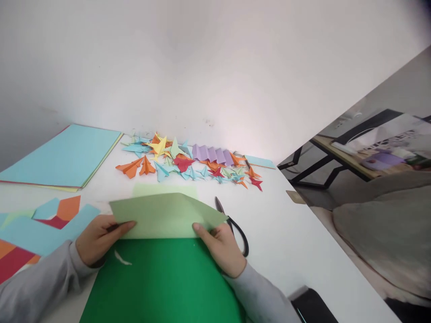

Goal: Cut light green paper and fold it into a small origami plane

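A light green paper sheet lies folded over on the white table, above a dark green sheet. My left hand pinches the light green sheet's lower left corner. My right hand pinches its lower right edge, thumb on top. Both hands are closed on the paper. Black scissors lie just right of my right hand, partly hidden behind it.
A pile of small coloured origami pieces lies along the wall, with a purple pleated strip. A stack of coloured sheets lies at the far left; cut scraps lie nearer. The table edge runs diagonally on the right.
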Motion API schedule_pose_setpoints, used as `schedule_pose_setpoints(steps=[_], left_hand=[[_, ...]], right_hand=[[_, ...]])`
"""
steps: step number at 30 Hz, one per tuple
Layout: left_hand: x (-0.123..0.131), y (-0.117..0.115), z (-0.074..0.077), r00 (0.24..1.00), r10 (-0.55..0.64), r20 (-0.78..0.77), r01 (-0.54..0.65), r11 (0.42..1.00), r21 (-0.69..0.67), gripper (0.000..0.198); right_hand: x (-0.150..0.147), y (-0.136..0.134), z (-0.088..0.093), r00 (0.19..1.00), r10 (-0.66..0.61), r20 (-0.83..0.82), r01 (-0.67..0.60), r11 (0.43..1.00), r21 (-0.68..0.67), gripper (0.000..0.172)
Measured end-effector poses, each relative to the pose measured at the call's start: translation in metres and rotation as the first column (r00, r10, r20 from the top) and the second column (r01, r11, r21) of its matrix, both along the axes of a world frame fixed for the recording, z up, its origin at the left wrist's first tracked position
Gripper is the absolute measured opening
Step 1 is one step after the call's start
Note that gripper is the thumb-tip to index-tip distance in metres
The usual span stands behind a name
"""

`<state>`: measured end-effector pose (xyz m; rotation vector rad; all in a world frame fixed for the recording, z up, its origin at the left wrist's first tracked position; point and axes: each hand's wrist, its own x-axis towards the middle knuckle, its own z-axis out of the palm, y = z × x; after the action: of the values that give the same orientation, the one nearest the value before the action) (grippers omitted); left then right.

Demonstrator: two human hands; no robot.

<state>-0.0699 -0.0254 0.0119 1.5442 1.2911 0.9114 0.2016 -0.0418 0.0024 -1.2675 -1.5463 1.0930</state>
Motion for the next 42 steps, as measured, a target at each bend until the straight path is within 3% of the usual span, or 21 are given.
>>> schedule_pose_setpoints(steps=[6,13,16,19,23,27,29,35,42], left_hand=[[0.002,0.005,0.002,0.995,0.045,-0.087,-0.049,0.997,-0.053,0.029],[0.002,0.0,0.003,0.979,0.108,-0.172,-0.128,0.986,-0.111,0.029],[0.002,-0.002,0.001,0.971,0.131,-0.2,-0.163,0.974,-0.154,0.03],[0.006,-0.003,-0.001,0.974,0.198,-0.109,-0.219,0.944,-0.247,0.041],[0.008,0.001,-0.002,0.959,0.274,0.077,-0.231,0.905,-0.357,0.064],[0.004,0.001,-0.006,0.972,0.229,0.05,-0.204,0.934,-0.295,0.06],[0.002,-0.004,-0.008,0.965,0.262,0.009,-0.252,0.936,-0.245,0.056],[-0.004,-0.018,-0.022,0.957,0.248,-0.149,-0.263,0.96,-0.096,0.067],[0.002,-0.011,-0.018,0.963,0.253,-0.094,-0.264,0.954,-0.14,0.059]], right_hand=[[-0.008,0.001,-0.007,0.995,-0.095,-0.017,0.095,0.995,-0.031,0.024],[-0.02,-0.011,-0.015,0.945,-0.322,0.051,0.324,0.946,-0.026,0.043],[-0.018,-0.014,-0.02,0.953,-0.302,0.016,0.303,0.953,-0.022,0.049],[-0.01,-0.013,-0.022,0.966,-0.254,0.054,0.251,0.966,0.063,0.052],[-0.002,-0.004,-0.015,0.917,-0.223,0.33,0.149,0.961,0.234,0.024],[0.0,0.005,-0.008,0.88,-0.218,0.421,0.119,0.961,0.249,0.021],[-0.001,0.006,-0.008,0.872,-0.225,0.435,0.141,0.966,0.217,0.023],[-0.003,-0.001,-0.008,0.855,-0.228,0.465,0.156,0.969,0.19,0.028],[-0.001,-0.002,-0.003,0.861,-0.224,0.457,0.179,0.974,0.14,0.027]])
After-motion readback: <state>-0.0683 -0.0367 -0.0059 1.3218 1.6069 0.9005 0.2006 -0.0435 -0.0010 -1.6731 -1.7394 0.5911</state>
